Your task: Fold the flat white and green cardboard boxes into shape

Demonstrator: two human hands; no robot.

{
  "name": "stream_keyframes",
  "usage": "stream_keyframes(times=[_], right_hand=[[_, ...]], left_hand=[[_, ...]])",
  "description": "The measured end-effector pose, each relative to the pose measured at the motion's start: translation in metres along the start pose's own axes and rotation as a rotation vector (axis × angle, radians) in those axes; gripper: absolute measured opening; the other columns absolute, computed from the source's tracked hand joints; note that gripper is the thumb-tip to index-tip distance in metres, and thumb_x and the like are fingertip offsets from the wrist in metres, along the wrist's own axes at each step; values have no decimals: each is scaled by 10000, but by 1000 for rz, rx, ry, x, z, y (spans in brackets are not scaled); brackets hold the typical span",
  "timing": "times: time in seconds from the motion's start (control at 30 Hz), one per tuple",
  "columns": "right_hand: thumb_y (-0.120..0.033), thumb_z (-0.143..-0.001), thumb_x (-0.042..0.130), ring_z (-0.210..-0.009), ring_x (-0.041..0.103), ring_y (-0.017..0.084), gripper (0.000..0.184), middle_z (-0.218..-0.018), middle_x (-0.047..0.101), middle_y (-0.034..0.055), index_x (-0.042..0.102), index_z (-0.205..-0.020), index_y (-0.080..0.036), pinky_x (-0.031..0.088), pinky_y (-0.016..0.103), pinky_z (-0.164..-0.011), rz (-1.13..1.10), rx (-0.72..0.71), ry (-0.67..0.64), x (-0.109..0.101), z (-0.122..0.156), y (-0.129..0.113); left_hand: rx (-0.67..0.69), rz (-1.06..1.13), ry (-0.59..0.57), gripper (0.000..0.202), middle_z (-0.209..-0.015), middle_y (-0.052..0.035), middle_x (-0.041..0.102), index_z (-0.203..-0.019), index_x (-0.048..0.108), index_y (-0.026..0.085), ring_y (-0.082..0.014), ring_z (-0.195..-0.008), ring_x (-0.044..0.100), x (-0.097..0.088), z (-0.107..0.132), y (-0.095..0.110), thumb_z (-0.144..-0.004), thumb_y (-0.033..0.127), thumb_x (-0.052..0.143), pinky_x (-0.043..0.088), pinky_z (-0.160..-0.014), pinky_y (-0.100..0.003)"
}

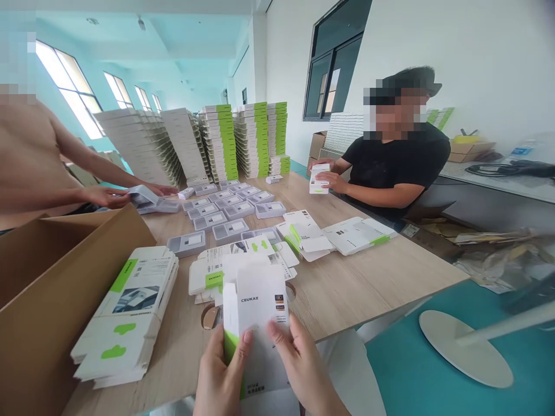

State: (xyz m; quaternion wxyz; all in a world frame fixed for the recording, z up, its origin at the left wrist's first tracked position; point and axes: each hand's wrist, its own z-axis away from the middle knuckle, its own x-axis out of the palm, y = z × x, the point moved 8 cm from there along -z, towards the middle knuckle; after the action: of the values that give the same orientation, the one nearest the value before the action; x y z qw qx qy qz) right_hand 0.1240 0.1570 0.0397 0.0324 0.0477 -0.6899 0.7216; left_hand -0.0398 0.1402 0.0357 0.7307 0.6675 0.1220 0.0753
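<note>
Between my two hands is a white and green packaging box (262,320), printed CEUKAZ, with its top flaps standing up. My left hand (223,364) grips its left side, thumb on the front face. On the right edge, my right hand (299,358) holds it with the thumb pressed on the front. Just beyond it lie flattened boxes (212,268) in a loose pile. A banded stack of flat boxes (134,306) rests to my left, against an open brown carton (56,289).
Clear plastic trays (229,229) cover the table's middle. Tall stacks of boxes (219,144) stand at the back. At right a co-worker (390,156) holds a white box (319,178); another person's arm (91,150) reaches in from the left. More flat boxes (355,234) lie near the right edge.
</note>
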Motion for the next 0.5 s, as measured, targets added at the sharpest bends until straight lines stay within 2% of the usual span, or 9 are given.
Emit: stream_keyframes(times=[0.07,0.13,0.2,0.27,0.4,0.5], right_hand=[[-720,-915,674,-1149,729,344,585,-1216,799,141,721,-1247,-241,570,469,-1041,-23,14,-59,2,2,-4],[-693,-881,738,-1152,730,338,616,-1249,785,136,687,-1309,-251,587,461,-1016,-66,20,-95,4,5,-8],[-678,-877,756,-1164,729,316,732,-1310,755,125,580,-1473,-291,601,437,-993,-117,11,-85,3,8,-11],[-681,-918,709,-1175,721,294,785,-1355,725,119,474,-1580,-331,599,419,-993,-124,-24,-39,-1,9,-14],[-663,-970,646,-1177,694,274,607,-1341,726,112,620,-1462,-309,587,392,-996,-70,-63,-20,-5,8,-18],[-648,-979,638,-1029,709,249,541,-1186,764,101,671,-1377,-283,611,349,-876,-9,-55,-7,-9,9,-15]], left_hand=[[63,36,51,696,-1345,-148,750,-1352,616,195,-301,-1201,702,-2,3,6,-874,687,737,577,-906,-297],[88,83,86,818,-1582,-155,576,-1547,435,241,-310,-1461,536,-1,7,10,-915,698,681,505,-1082,-311],[73,120,73,918,-1684,-140,462,-1661,233,299,-305,-1552,435,5,9,11,-943,718,622,442,-1168,-336],[74,143,53,931,-1729,-118,407,-1691,110,339,-287,-1577,402,11,12,12,-974,721,563,393,-1217,-354],[106,134,53,879,-1735,-128,403,-1673,177,276,-259,-1592,380,15,17,6,-995,709,530,356,-1233,-306],[65,106,37,838,-1577,-157,601,-1590,361,205,-289,-1496,515,11,20,-11,-970,733,556,459,-1129,-280]])
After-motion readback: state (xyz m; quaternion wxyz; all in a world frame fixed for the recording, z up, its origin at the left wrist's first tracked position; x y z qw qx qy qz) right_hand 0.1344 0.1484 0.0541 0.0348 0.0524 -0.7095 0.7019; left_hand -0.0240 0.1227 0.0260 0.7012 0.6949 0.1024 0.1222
